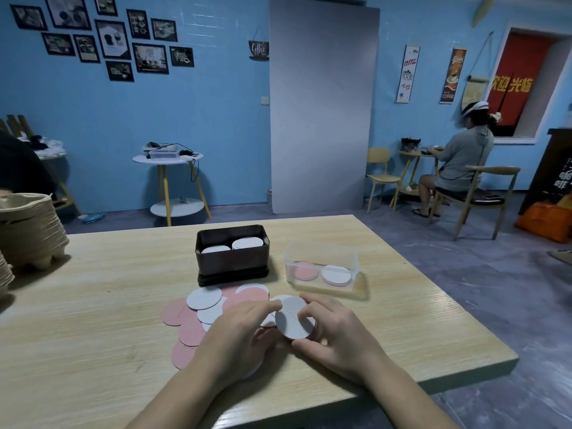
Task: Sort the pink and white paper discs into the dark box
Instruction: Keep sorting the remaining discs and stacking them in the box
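Observation:
A dark box (232, 264) stands at the middle of the wooden table (108, 305), with two white-topped stacks of discs inside. In front of it lies a loose spread of pink and white paper discs (204, 300). My right hand (337, 339) grips a small stack of discs with a white disc (292, 318) on top, thumb below and fingers curled over its right edge. My left hand (235, 332) lies over the spread, its fingertips touching the left edge of that white stack.
A clear plastic box (322, 264) to the right of the dark box holds one pink and one white stack. Stacked paper pulp trays (31, 230) stand at the table's left edge. A person sits at a small table at the far right.

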{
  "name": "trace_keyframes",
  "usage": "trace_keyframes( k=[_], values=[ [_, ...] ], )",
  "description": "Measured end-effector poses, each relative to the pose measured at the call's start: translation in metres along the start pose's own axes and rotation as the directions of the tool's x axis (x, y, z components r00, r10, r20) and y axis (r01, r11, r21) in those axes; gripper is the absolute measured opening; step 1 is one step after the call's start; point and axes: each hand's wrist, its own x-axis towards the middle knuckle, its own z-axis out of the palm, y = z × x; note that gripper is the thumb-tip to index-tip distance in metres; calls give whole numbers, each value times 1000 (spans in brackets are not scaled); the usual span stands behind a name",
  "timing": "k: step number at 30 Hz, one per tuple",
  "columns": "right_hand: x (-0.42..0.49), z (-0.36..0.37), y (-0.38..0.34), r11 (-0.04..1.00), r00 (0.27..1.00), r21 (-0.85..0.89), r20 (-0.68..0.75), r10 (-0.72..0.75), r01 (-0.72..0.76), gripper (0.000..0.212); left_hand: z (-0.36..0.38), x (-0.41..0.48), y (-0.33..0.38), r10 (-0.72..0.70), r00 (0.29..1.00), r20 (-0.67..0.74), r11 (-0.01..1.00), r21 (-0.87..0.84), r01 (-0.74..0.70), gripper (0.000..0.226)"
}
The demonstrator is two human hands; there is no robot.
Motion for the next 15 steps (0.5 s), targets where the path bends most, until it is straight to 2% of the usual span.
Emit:
trace_keyframes(
  k=[5, 10, 15],
  values=[
    [0, -2, 0, 1000, 999, -29, 40, 4, -3, 39, -3, 0, 5, 3, 1000, 14, 999, 32, -3, 43],
    [-1, -9, 4, 997, 997, 28, -33, 68, -67, 38, -5, -1, 6, -47, 998, 32, 999, 5, 47, 44],
    [-8, -23, 23, 990, 988, -6, -64, 143, -143, 37, -7, 8, 5, -18, 989, 146, 998, 63, 9, 40]
  ],
)
